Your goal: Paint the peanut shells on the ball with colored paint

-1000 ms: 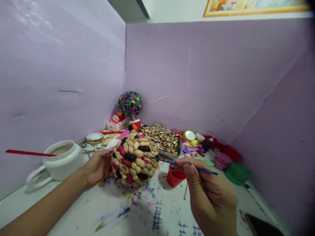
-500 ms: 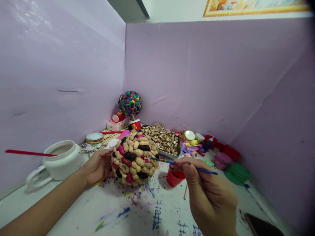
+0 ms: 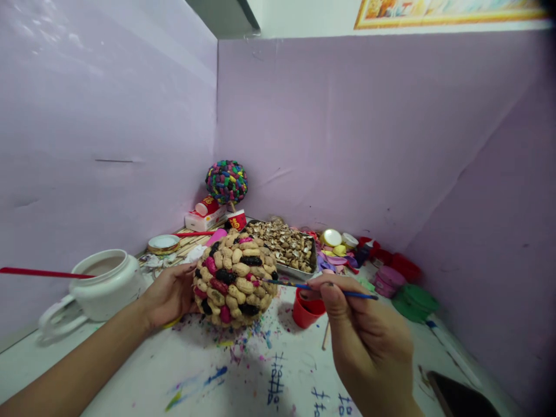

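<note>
1. Right, paint-spattered desk (image 3: 208,397), busy w/ stuff.
2. Metal tray (image 3: 299,273) of nutshells (image 3: 286,243) at back.
3. Peanut ball (image 3: 234,284), some nuts pink + black, over desk, in front of tray.
4. L hand (image 3: 169,295) half-open, cupped round ball's L side.
5. R hand (image 3: 369,330) pinching a thin brush (image 3: 295,285).
6. Red cup (image 3: 308,313) upright nr R hand.
7. Brush tip at ball's R side; contact hard to tell.

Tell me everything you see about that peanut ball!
The peanut ball is round and bumpy, covered in what look like peanuts in shells, mostly tan, some black or pinkish-red as if painted. It's at the white table, in front of a tray. The left hand holds one side; the right hand's brush points at the other. I can't tell whether brush or table touches it.
</note>
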The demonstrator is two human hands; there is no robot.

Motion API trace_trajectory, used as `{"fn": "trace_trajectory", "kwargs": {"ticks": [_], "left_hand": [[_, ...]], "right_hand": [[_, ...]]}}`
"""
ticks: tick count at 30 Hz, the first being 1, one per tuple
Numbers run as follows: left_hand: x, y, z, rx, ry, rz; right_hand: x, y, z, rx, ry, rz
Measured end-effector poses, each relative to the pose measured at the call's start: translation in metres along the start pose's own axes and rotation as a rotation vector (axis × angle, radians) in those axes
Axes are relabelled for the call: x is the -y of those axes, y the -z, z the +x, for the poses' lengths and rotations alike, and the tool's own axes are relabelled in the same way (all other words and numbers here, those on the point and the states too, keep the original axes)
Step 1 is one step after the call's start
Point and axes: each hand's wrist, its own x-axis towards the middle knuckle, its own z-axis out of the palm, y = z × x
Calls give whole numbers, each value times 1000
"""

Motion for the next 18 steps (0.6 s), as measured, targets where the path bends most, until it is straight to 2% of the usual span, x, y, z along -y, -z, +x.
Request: {"fn": "trace_trajectory", "kwargs": {"ticks": [3, 7, 18], "left_hand": [[0, 0, 0, -3, 3, -9], [-1, -2, 0, -18, 5, -20], [-2, -6, -1, -49, 2, -10]], "right_hand": [[-1, 3, 3, 22, 35, -37], [0, 5, 4, -1, 12, -43], [5, 0, 0, 13, -21, 68]]}}
